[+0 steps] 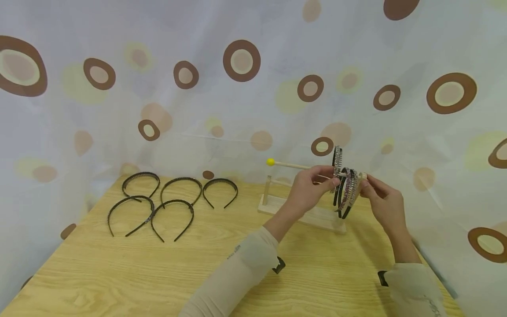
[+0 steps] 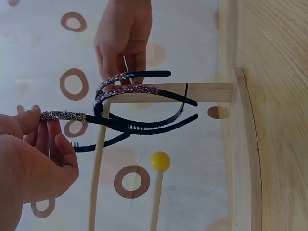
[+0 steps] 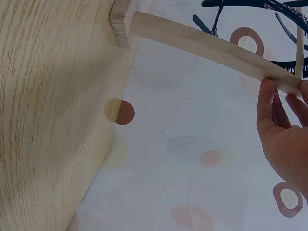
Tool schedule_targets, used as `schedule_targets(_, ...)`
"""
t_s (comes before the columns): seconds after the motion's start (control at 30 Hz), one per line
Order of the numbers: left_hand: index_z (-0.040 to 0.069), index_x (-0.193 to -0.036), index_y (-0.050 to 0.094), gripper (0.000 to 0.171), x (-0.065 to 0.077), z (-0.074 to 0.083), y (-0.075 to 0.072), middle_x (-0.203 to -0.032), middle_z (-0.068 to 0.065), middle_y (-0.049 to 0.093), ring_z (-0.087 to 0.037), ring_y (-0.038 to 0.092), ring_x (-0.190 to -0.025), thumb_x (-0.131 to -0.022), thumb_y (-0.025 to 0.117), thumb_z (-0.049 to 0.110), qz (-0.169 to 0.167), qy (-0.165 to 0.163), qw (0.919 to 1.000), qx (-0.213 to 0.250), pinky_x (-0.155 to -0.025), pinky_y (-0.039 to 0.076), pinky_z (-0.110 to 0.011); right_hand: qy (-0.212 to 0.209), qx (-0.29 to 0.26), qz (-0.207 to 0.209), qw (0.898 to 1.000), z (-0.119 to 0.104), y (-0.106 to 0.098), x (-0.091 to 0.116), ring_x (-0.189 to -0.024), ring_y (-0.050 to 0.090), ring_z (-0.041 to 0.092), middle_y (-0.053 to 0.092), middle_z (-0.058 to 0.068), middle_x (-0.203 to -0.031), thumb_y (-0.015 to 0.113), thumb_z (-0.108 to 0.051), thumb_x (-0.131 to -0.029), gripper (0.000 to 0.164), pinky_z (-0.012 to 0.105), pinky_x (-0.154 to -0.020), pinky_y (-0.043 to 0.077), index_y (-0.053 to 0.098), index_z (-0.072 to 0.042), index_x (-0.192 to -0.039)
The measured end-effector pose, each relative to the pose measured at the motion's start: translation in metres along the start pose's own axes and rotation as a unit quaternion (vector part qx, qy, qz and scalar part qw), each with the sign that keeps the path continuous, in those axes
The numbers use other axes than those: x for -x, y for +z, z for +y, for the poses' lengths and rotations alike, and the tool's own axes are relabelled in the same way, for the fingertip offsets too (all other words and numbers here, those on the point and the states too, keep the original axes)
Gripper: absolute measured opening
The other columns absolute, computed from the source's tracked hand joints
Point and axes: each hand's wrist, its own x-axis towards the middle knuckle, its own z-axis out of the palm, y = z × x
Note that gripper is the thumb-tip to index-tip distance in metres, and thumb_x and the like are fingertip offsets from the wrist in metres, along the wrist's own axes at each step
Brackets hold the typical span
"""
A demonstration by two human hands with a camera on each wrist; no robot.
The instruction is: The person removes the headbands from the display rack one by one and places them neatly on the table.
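My left hand (image 1: 309, 187) pinches a headband with a glittering, stone-covered band (image 2: 65, 116), which is over the wooden rod (image 2: 97, 178) of a display stand. Other sparkly headbands (image 2: 130, 90), one with pinkish stones, hang farther along that rod, close to the upright. At the stand's right end, my right hand (image 1: 386, 204) holds the top of the wooden upright (image 3: 207, 45) between fingers and thumb. The stand's base (image 1: 313, 218) sits on the table, partly hidden behind my left forearm.
Several black headbands (image 1: 172, 201) lie on the left side of the wooden table (image 1: 119, 273). A yellow ball (image 1: 270, 162) caps one rod's left end. Behind the table hangs a pale curtain (image 1: 253, 110) with brown ring shapes.
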Motion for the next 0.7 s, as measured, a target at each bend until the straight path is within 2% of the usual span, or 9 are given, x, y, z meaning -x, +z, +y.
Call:
schedule_targets(0.13,0.012,-0.128,0.070,0.034,-0.001,0.009,-0.007,-0.107,0.010,0.069,-0.006,0.066,-0.092,-0.096,0.075,0.022,0.004,0.017,0.9998,0.014,-0.077,0.056,-0.024,0.002,-0.003,0.000,1.000,-0.001,-0.001,0.001,-0.090,0.069,0.002,0.070,0.015,-0.121,0.058,-0.038,-0.105,0.052,0.011,-0.079,0.047,0.052,-0.010,-0.150)
schedule_targets(0.37,0.008,-0.129,0.069,0.034,-0.001,0.032,-0.020,-0.110,0.007,0.068,-0.008,0.067,-0.098,-0.097,0.074,0.018,0.003,0.057,0.9971,0.051,-0.086,0.055,-0.027,0.000,0.003,0.001,1.000,-0.006,-0.001,0.002,-0.089,0.068,-0.002,0.071,0.013,-0.121,0.057,-0.044,-0.104,0.057,0.012,-0.078,0.047,0.052,-0.011,-0.150)
schedule_targets(0.5,0.009,-0.126,0.070,0.031,0.000,0.046,-0.026,-0.108,0.005,0.069,-0.011,0.068,-0.096,-0.096,0.075,0.016,0.006,0.057,0.9949,0.083,-0.086,0.055,-0.028,-0.006,0.004,-0.002,1.000,-0.006,-0.001,0.001,-0.089,0.069,0.001,0.071,0.012,-0.119,0.057,-0.043,-0.104,0.057,0.013,-0.078,0.048,0.052,-0.009,-0.150)
schedule_targets(0.7,0.006,-0.127,0.069,0.031,0.004,0.065,-0.036,-0.108,0.002,0.069,-0.012,0.068,-0.098,-0.097,0.073,0.013,0.006,0.089,0.9921,0.089,-0.087,0.055,-0.030,-0.001,0.001,-0.002,1.000,-0.004,-0.002,0.002,-0.090,0.069,0.001,0.071,0.010,-0.120,0.057,-0.043,-0.104,0.057,0.013,-0.079,0.048,0.051,-0.009,-0.151)
